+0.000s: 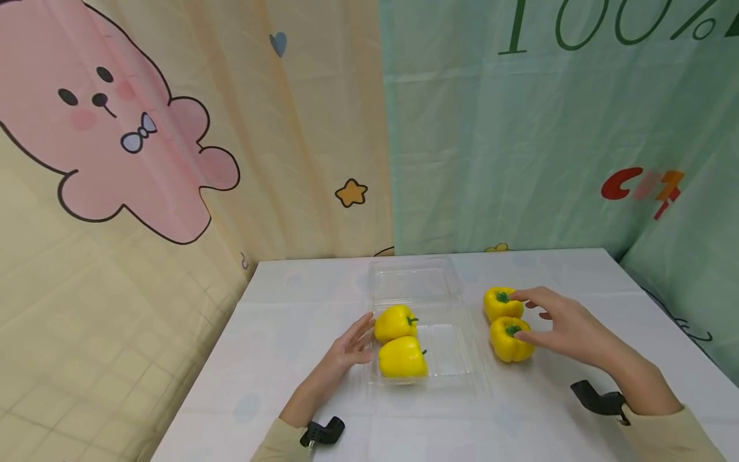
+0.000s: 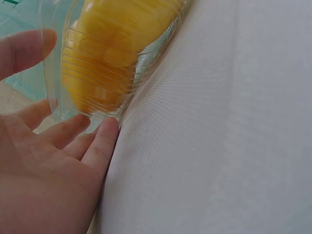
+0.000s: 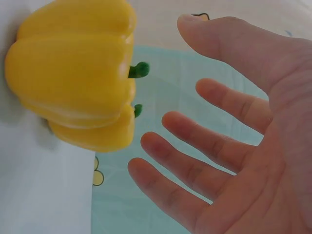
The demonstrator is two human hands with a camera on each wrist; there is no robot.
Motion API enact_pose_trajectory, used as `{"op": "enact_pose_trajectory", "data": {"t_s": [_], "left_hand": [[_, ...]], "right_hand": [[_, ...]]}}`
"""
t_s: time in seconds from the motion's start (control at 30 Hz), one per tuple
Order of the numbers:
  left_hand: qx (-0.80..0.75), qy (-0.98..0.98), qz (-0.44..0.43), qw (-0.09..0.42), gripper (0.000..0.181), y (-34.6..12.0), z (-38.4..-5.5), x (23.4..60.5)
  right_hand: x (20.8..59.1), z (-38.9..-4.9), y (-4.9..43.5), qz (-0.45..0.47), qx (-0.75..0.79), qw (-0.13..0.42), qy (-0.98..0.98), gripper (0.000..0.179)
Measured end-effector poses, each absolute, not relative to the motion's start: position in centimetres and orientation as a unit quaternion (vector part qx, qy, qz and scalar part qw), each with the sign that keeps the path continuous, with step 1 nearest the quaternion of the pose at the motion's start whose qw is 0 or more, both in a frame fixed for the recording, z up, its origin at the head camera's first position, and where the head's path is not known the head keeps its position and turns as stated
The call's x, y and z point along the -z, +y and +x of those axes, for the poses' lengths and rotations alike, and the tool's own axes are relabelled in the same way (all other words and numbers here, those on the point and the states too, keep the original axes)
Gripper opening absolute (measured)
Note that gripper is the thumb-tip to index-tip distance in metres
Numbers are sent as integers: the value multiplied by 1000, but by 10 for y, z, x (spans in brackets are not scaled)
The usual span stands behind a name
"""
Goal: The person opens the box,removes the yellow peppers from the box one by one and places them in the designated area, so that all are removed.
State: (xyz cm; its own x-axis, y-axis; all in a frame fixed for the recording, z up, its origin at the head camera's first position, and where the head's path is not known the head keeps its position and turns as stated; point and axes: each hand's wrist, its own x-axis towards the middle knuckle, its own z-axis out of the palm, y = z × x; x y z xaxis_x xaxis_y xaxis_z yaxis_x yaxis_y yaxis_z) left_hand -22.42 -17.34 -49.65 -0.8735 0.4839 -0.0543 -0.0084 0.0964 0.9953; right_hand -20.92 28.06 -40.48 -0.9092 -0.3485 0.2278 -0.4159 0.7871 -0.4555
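Observation:
Two yellow bell peppers (image 1: 403,357) lie on their sides in the left half of a clear plastic clamshell box (image 1: 453,350). My left hand (image 1: 346,353) is at the box's left wall; in the left wrist view its fingertips (image 2: 108,127) touch the ribbed plastic, fingers relaxed. Two more yellow bell peppers (image 1: 510,350) stand upright on the table right of the box, green stems up. Over them hovers my right hand (image 1: 568,327), fingers spread and holding nothing. The right wrist view shows a gap between its fingertips (image 3: 141,168) and the nearer pepper (image 3: 73,73).
The box's transparent lid (image 1: 412,282) lies folded back toward the far edge of the white-covered table (image 1: 277,333). Behind the table hang a yellow curtain (image 1: 312,128) with a pink bear and a green curtain (image 1: 491,147).

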Motion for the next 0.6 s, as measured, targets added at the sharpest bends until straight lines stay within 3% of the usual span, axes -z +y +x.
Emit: {"op": "enact_pose_trajectory", "data": {"t_s": [0.6], "left_hand": [[-645,722,170,186,80,-173,-226,496]], "right_hand": [[399,-222,241,244,-279,61,-927,61]]}}
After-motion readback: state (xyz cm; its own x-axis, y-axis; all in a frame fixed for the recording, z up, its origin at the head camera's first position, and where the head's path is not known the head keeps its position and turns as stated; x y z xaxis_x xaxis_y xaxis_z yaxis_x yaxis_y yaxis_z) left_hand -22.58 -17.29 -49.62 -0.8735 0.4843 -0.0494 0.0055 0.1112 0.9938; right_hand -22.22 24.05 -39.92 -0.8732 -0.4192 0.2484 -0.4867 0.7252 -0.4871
